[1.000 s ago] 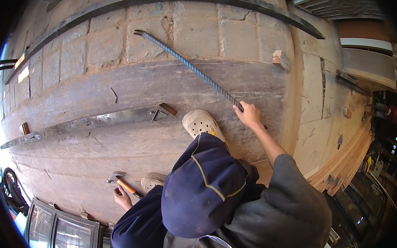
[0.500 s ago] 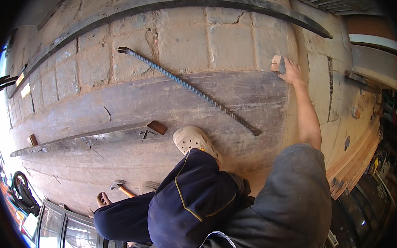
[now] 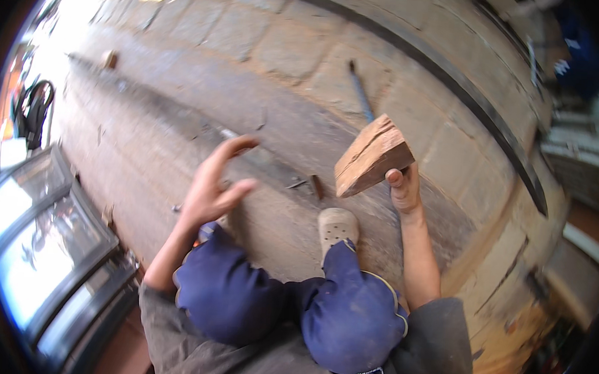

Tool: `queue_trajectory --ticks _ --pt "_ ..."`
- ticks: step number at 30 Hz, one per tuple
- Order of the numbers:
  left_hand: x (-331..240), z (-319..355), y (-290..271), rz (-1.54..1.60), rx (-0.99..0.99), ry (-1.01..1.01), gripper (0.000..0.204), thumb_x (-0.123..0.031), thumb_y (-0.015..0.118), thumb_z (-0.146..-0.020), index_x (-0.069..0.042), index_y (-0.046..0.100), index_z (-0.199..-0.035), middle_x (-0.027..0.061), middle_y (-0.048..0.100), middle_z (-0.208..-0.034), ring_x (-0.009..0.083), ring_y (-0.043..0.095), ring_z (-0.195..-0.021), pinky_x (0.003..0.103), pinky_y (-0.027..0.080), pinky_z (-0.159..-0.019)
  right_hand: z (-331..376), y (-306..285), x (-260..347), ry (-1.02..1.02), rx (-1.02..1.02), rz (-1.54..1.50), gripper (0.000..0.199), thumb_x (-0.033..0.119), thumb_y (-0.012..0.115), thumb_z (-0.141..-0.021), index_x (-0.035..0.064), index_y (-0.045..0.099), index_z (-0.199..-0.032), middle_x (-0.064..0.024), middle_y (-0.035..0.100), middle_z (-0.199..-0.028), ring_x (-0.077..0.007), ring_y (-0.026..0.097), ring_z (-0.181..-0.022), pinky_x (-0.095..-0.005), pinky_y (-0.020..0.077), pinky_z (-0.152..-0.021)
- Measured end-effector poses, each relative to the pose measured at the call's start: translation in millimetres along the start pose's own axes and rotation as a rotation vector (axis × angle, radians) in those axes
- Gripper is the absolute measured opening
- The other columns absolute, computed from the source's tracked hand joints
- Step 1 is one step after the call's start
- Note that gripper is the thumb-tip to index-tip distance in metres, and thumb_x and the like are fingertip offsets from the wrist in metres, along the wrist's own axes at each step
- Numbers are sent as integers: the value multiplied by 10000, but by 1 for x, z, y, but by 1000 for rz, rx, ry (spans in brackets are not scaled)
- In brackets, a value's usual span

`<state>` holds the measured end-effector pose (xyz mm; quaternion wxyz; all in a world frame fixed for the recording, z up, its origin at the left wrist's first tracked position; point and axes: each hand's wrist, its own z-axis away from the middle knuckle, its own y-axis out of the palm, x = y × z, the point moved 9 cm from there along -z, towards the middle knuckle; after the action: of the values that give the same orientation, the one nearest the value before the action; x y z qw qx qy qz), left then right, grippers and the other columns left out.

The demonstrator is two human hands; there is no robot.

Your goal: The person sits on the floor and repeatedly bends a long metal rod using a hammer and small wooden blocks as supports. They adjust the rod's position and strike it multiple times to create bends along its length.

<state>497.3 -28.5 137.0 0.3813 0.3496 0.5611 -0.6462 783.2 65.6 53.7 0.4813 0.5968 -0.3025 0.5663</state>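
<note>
My right hand point(image 3: 404, 186) grips a wedge-shaped block of pale wood point(image 3: 371, 155) and holds it up in front of me, above my knees. My left hand point(image 3: 215, 183) hangs empty in the air with its fingers spread, over the dusty concrete ground point(image 3: 152, 145). I am crouched in dark blue trousers point(image 3: 293, 302), and a cream clog point(image 3: 337, 227) shows on my right foot. A ribbed steel bar point(image 3: 360, 90) lies on the ground beyond the block.
A paved strip of square stone slabs point(image 3: 286, 47) runs across the far side, edged by a dark curved rail point(image 3: 454, 80). Glass-paned metal frames point(image 3: 45, 248) lie at my left. A small rusty piece point(image 3: 317, 186) and scraps lie near my foot. A wood offcut point(image 3: 108, 58) sits far left.
My right hand reached to the wood block, picked it up and brought it close. My left hand let go of the hammer and rose with open fingers. The view swung left.
</note>
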Motion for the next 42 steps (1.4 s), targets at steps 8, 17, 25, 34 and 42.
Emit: queue_trajectory --ticks 8,17,25,34,42 --pt "52 -5 12 718 56 -251 611 -411 593 -929 60 452 -1292 170 596 -1128 213 552 -1047 328 452 -898 -17 178 -15 224 354 -95 865 577 724 -764 -29 453 -1319 -76 579 -1163 -167 524 -1101 -300 391 -973" --pt "116 17 -56 677 -240 -113 465 -306 579 -944 18 403 -1228 177 557 -1078 211 543 -1021 344 448 -886 -63 256 -23 593 317 311 590 382 656 -895 -50 483 -1258 -118 607 -1095 -166 583 -1012 -304 476 -858" --pt "202 61 -101 1519 -292 -216 451 -321 476 -1007 10 451 -1312 80 579 -1201 110 547 -1063 263 443 -915 -94 375 -49 677 620 371 531 386 661 -894 12 510 -1238 -83 603 -1102 -147 582 -989 -304 483 -831" --pt "265 167 -157 1293 -754 -321 416 -302 511 -993 13 509 -1263 65 604 -1145 109 549 -1069 247 437 -920 -69 480 -121 606 796 449 522 379 666 -885 0 541 -1222 -61 614 -1011 -124 560 -904 -282 467 -777" --pt "350 340 -199 978 -1600 -650 363 -359 525 -978 -44 546 -1157 50 599 -885 131 576 -700 281 489 -649 -66 446 -169 488 432 644 629 420 728 -821 -46 496 -1175 -131 597 -1022 -155 585 -890 -292 493 -752"
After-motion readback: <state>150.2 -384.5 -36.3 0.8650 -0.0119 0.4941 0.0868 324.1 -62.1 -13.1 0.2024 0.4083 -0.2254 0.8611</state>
